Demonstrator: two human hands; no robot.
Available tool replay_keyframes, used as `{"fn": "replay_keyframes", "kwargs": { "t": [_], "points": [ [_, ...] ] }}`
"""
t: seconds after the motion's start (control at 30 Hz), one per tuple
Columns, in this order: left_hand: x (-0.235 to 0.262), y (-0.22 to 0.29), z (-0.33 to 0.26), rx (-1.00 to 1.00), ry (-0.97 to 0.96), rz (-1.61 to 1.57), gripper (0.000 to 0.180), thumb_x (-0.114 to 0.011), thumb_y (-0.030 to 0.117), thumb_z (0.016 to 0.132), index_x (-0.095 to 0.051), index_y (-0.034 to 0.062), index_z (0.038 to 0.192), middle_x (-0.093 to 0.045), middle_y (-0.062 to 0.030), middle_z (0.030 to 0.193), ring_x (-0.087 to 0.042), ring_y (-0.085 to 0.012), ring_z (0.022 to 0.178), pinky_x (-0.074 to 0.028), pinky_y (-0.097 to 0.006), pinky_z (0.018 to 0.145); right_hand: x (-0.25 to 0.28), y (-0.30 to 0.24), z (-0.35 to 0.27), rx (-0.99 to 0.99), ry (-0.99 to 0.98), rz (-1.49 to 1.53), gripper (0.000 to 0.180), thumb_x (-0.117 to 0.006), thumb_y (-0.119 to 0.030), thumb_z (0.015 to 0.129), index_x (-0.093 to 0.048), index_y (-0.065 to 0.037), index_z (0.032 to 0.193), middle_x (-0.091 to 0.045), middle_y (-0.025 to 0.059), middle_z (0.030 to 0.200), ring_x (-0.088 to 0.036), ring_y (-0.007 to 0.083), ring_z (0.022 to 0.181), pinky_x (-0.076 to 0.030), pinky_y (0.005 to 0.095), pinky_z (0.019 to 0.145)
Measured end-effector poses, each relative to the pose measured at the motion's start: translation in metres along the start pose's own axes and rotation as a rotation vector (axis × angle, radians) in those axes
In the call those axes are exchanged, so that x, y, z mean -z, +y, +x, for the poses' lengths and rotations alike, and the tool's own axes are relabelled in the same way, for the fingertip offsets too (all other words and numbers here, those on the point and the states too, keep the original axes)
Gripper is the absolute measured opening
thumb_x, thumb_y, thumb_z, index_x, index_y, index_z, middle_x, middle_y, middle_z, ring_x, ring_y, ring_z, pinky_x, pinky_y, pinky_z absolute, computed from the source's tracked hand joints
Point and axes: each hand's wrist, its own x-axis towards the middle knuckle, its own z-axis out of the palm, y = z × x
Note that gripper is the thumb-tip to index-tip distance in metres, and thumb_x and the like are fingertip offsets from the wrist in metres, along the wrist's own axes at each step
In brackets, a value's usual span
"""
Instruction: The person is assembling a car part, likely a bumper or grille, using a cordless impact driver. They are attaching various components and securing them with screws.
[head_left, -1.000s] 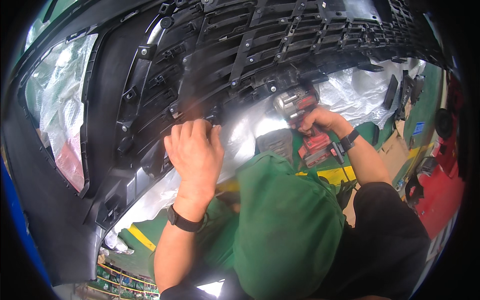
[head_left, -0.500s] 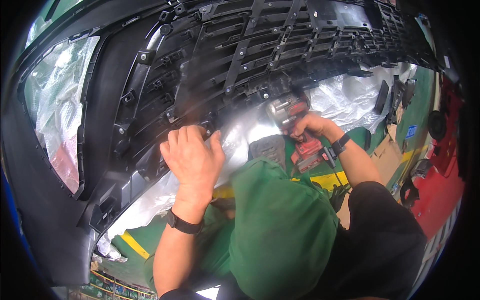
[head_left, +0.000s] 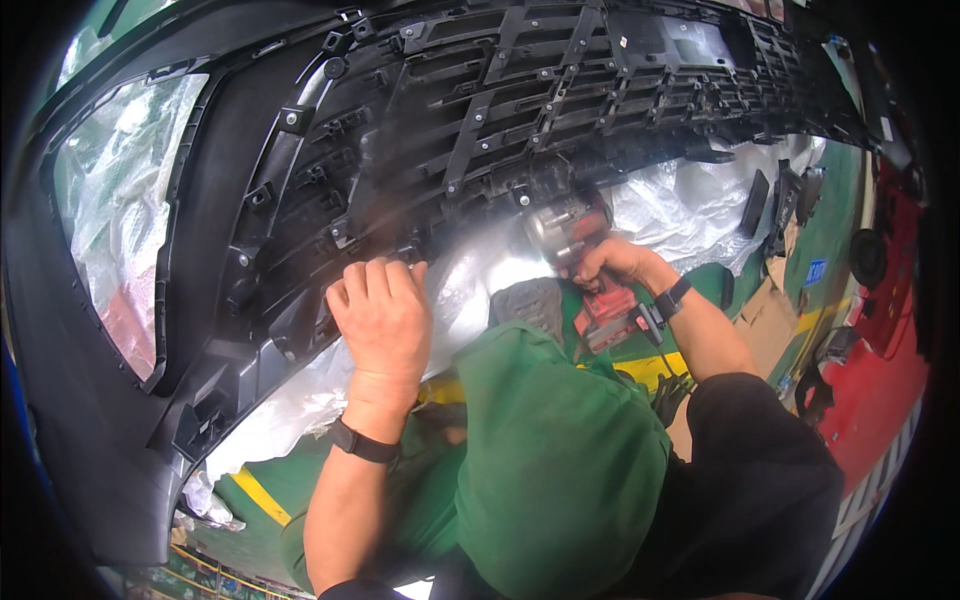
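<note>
A large black plastic car bumper with a lattice grille (head_left: 480, 120) stretches across the upper part of the head view, its ribs dotted with screws. At its lower edge, my left hand (head_left: 382, 318) is closed over the rim, its fingertips partly hidden. My right hand (head_left: 612, 262) grips a red and black cordless impact driver (head_left: 604, 312) by the handle. The tool's head is up against the bumper's lower edge, and its front end is blurred, so contact with a screw cannot be made out. Bright light falls just left of it.
Crumpled clear plastic film (head_left: 680, 205) lies beneath the bumper. Loose black parts (head_left: 790, 200) and cardboard (head_left: 768, 315) are at the right, beside a red panel (head_left: 880, 390). Green fabric (head_left: 565, 460) covers my lap area. Yellow lines mark the green floor (head_left: 290, 480).
My left thumb has drawn in closer to the fingers at the bumper's edge. The impact driver and my right hand have shifted very slightly left with the view.
</note>
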Motion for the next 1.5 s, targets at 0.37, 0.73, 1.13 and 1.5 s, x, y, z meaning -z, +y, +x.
{"fn": "replay_keyframes", "kwargs": {
  "t": [0.37, 0.73, 1.13, 1.5],
  "points": [
    [-0.004, 0.0, -0.003, 0.013, 0.016, -0.058, 0.022, -0.079, 0.019, 0.084, -0.062, 0.0071, 0.088, -0.063, -0.0073, 0.092, -0.059, -0.0293, 0.094, -0.045, -0.043, 0.083, -0.022, -0.016, -0.077, 0.166, 0.223, -0.205, 0.034, -0.073, 0.0, 0.072, -0.072, 0.003, 0.106, -0.071, 0.0076, 0.086, -0.065, 0.0168, 0.074, -0.053, 0.0314, 0.069],
    [-0.003, -0.006, -0.001, -0.022, 0.008, -0.071, 0.022, -0.078, 0.021, 0.083, -0.063, 0.0067, 0.088, -0.063, -0.008, 0.091, -0.059, -0.0294, 0.092, -0.045, -0.043, 0.08, -0.073, -0.064, -0.145, 0.324, 0.629, -0.682, 0.04, -0.08, -0.005, 0.072, -0.072, 0.0, 0.111, -0.074, 0.006, 0.098, -0.066, 0.0145, 0.09, -0.056, 0.0341, 0.084],
    [0.05, 0.057, -0.013, 0.338, -0.032, -0.69, 0.038, -0.078, 0.036, 0.091, -0.069, 0.0017, 0.106, -0.066, -0.0109, 0.086, -0.06, -0.028, 0.084, -0.046, -0.038, 0.079, -0.141, -0.09, -0.146, 0.653, 0.411, -1.163, 0.031, -0.08, -0.009, 0.081, -0.076, -0.007, 0.112, -0.073, 0.0091, 0.107, -0.071, 0.0258, 0.097, -0.056, 0.0394, 0.084],
    [0.012, 0.078, -0.012, 0.91, -0.044, -2.798, 0.052, -0.042, 0.044, 0.113, -0.063, -0.0001, 0.128, -0.072, -0.0103, 0.116, -0.068, -0.0219, 0.107, -0.053, -0.039, 0.096, -0.219, -0.138, -0.123, 0.759, 0.174, -1.965, 0.041, -0.085, -0.022, 0.071, -0.073, -0.004, 0.106, -0.074, 0.0136, 0.098, -0.071, 0.0322, 0.089, -0.056, 0.0385, 0.082]
  ]
}}
